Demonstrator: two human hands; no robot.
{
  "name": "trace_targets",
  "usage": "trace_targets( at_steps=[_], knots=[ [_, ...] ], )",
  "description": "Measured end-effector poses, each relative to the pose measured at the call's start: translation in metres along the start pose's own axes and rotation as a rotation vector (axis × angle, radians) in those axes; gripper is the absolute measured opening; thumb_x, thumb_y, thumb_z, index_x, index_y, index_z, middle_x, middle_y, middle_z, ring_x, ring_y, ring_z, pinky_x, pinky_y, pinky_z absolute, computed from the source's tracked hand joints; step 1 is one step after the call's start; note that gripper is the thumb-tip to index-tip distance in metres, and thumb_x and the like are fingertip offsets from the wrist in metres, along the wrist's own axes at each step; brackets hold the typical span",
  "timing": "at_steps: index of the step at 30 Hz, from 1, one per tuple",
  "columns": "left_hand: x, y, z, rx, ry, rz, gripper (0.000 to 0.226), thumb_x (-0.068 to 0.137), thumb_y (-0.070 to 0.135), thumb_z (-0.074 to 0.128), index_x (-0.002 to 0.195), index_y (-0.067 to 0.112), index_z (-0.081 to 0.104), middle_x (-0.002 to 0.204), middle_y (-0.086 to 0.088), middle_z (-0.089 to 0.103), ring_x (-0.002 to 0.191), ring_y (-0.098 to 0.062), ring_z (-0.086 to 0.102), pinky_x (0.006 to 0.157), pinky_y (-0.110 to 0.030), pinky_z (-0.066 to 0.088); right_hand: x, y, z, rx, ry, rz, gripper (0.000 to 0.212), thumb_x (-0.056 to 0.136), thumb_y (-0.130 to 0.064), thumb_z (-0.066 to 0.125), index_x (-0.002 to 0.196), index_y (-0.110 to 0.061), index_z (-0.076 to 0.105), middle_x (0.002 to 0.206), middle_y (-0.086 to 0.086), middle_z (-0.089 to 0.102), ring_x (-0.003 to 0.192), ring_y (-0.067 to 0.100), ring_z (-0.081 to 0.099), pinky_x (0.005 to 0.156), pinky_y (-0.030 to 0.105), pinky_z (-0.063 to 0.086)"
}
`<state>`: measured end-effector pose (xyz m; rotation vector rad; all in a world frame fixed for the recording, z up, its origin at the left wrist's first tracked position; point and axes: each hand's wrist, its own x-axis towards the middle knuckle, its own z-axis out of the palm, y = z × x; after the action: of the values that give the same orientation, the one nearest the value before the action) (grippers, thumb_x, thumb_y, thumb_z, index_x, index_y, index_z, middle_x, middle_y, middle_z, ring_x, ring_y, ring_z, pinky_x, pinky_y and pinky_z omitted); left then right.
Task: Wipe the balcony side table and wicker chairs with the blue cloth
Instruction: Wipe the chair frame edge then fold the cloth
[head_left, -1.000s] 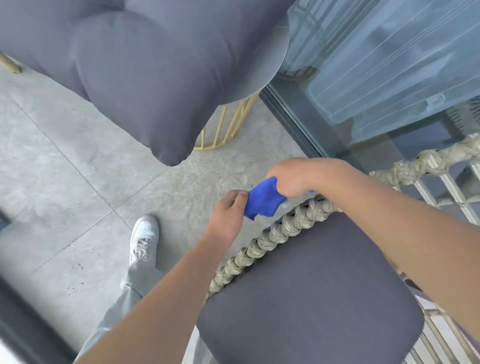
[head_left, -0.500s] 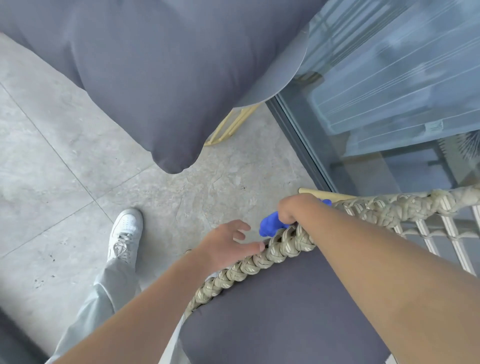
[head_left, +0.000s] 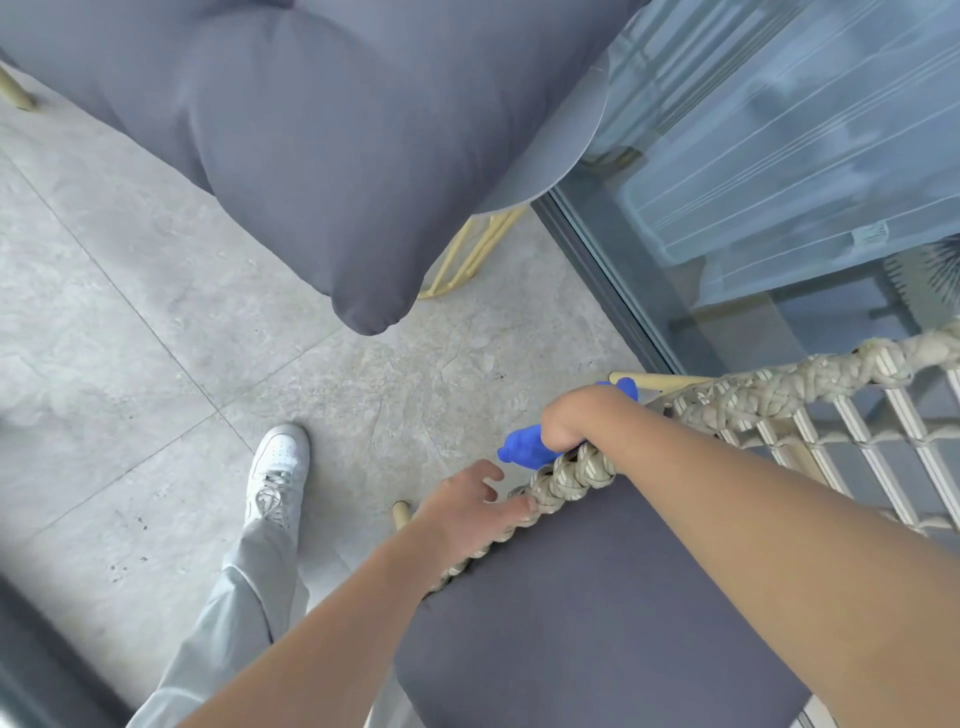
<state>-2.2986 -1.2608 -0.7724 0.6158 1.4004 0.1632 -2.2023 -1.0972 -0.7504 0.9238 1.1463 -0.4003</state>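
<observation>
Though bunched — blue cloth (head_left: 525, 448) under right hand (head_left: 574, 418)

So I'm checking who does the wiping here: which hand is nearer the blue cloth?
Right. The right hand grips the blue cloth at the chair's braided rim; the left hand rests on that rim just below the cloth, not touching it.

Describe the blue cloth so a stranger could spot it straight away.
Find the wicker chair with the grey seat at lower right. At its braided front rim, the right hand grips the blue cloth. It is the only bright blue thing there.
</observation>
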Motion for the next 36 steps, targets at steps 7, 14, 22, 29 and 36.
trace_targets(
  at_steps=[7,14,22,29,36],
  knots=[
    [-0.009,-0.013,-0.005,-0.092,0.155,-0.024,0.021,0.1,0.044,0.056,0.113,0.028,0.06,0.096,0.003,0.065,0.081,-0.018,0.064,0.079,-0.034,0.052,-0.04,-0.017,0.002,0.077,0.14,-0.267,0.016,0.089,-0.009,0.046,0.075,-0.012,0.054,0.08,0.009,0.054,0.079,0.029,0.053,0.081,0.039,0.042],
    [-0.025,-0.013,-0.01,-0.105,0.174,-0.069,0.028,0.101,0.033,0.054,0.125,0.02,0.053,0.093,0.007,0.062,0.078,-0.014,0.06,0.069,-0.028,0.047,-0.083,-0.033,0.009,-0.027,0.137,-0.369,0.02,0.096,-0.01,0.042,0.079,-0.018,0.047,0.092,0.012,0.055,0.082,0.03,0.05,0.091,0.044,0.046],
    [-0.019,-0.013,-0.035,-0.331,0.234,-0.114,0.022,0.097,0.028,0.045,0.111,0.021,0.061,0.1,-0.002,0.066,0.088,-0.021,0.063,0.082,-0.034,0.048,-0.065,-0.022,-0.018,0.182,0.293,-0.457,0.016,0.097,-0.011,0.046,0.09,-0.011,0.06,0.095,0.009,0.062,0.081,0.026,0.057,0.069,0.032,0.042],
    [0.007,-0.032,-0.045,-0.331,0.256,-0.132,0.017,0.103,0.02,0.044,0.099,0.024,0.06,0.098,-0.001,0.063,0.082,-0.016,0.062,0.071,-0.03,0.047,-0.006,-0.054,0.005,0.154,0.191,-0.351,0.031,0.099,-0.019,0.041,0.127,-0.015,0.055,0.142,0.011,0.051,0.13,0.037,0.05,0.11,0.047,0.037],
    [0.007,-0.037,-0.047,-0.275,0.235,-0.144,0.017,0.101,0.02,0.047,0.094,0.02,0.063,0.099,-0.003,0.063,0.088,-0.02,0.064,0.072,-0.031,0.047,0.008,-0.082,0.028,0.035,0.044,-0.314,0.037,0.103,-0.019,0.049,0.139,-0.009,0.053,0.118,0.01,0.049,0.103,0.028,0.045,0.093,0.04,0.038]
  ],
)
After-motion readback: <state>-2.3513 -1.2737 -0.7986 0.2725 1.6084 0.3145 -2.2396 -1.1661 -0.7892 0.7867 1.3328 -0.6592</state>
